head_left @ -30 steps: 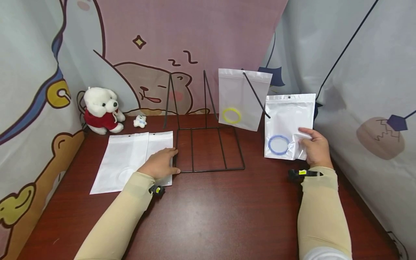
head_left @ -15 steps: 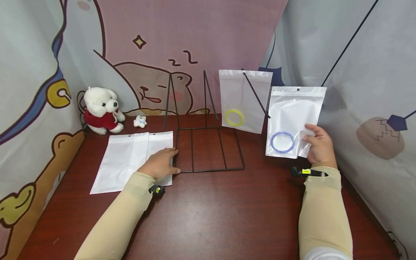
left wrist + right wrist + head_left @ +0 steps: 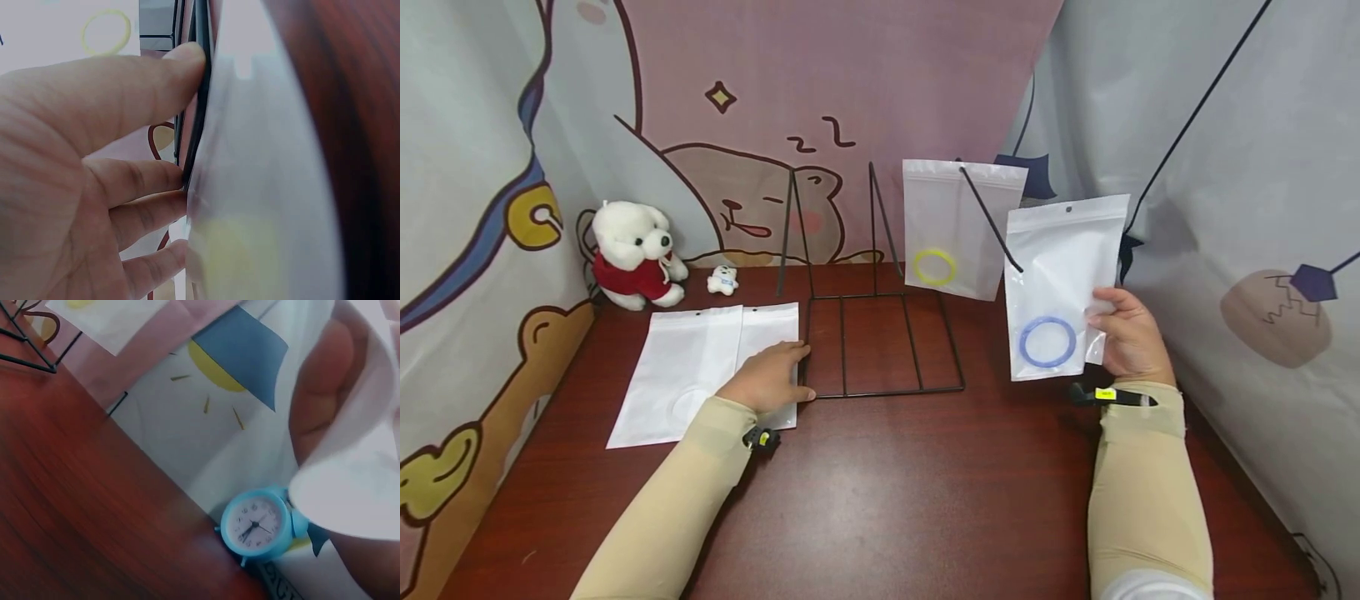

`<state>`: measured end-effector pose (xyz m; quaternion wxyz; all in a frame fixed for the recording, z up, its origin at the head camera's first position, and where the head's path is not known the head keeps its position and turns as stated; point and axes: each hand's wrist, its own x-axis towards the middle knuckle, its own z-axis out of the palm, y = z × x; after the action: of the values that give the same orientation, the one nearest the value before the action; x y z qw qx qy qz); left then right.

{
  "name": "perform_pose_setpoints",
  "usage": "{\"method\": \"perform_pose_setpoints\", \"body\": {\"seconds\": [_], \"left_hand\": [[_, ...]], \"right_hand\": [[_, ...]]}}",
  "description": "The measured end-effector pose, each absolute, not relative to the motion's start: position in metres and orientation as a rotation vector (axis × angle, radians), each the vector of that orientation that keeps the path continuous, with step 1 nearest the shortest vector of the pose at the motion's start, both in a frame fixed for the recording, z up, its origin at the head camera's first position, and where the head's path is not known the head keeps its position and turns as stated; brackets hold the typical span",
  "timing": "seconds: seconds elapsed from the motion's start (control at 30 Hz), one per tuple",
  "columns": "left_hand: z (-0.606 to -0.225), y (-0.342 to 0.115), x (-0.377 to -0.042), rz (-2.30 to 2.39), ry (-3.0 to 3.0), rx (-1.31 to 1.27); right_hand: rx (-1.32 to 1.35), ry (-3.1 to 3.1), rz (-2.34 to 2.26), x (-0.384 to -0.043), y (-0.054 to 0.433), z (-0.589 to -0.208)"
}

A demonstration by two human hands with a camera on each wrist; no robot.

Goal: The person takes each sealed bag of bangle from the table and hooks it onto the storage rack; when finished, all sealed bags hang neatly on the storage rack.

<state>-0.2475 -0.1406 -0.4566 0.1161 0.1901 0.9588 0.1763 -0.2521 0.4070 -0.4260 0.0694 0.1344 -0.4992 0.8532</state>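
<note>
- Bag with blue ring (image 3: 1060, 258): white, slightly tilted, between 2 and 3 o'clock from the base of the wire rack (image 3: 913, 342); tip of a rod (image 3: 992, 221) overlaps it at 10 o'clock, contact indeterminable.
- Right hand (image 3: 1135, 337): thumb and fingers pinching that bag at its 4 o'clock edge.
- Left hand (image 3: 765, 379): fingers extended, tips and thumb pressed against the rack's 9 o'clock side.
- Bag with yellow ring (image 3: 966, 208): white, hanging from the rod, 1 o'clock of the base.
- White bags (image 3: 700, 367), 2: flat on the table (image 3: 880, 500), overlapping, 9 o'clock.
- Plush bear (image 3: 636, 271), red-clothed, and small plush figure (image 3: 723, 281): seated near 10 o'clock.
- Alarm clock (image 3: 255, 524), light blue: 5 o'clock in the right wrist view.
</note>
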Motion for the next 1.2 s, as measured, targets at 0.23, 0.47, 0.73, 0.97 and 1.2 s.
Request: {"method": "perform_pose_setpoints", "body": {"seconds": [0.23, 0.47, 0.73, 0.97, 1.2], "left_hand": [[-0.456, -0.141, -0.247, 0.515, 2.808, 0.554], [-0.455, -0.141, -0.247, 0.519, 2.806, 0.549], [-0.455, -0.141, -0.246, 0.526, 2.8, 0.55], [-0.456, -0.142, -0.246, 0.551, 2.797, 0.543], [-0.454, -0.141, -0.246, 0.545, 2.802, 0.556]], "right_hand": [[0.505, -1.777, 2.522, -0.252, 0.394, -0.421], [0.604, -2.003, 2.42, -0.255, 0.373, -0.414], [0.639, -2.245, 2.231, -0.255, 0.345, -0.406], [0.625, -2.446, 2.154, -0.249, 0.316, -0.396], [0.732, -2.54, 2.078, -0.239, 0.295, -0.384]]}}
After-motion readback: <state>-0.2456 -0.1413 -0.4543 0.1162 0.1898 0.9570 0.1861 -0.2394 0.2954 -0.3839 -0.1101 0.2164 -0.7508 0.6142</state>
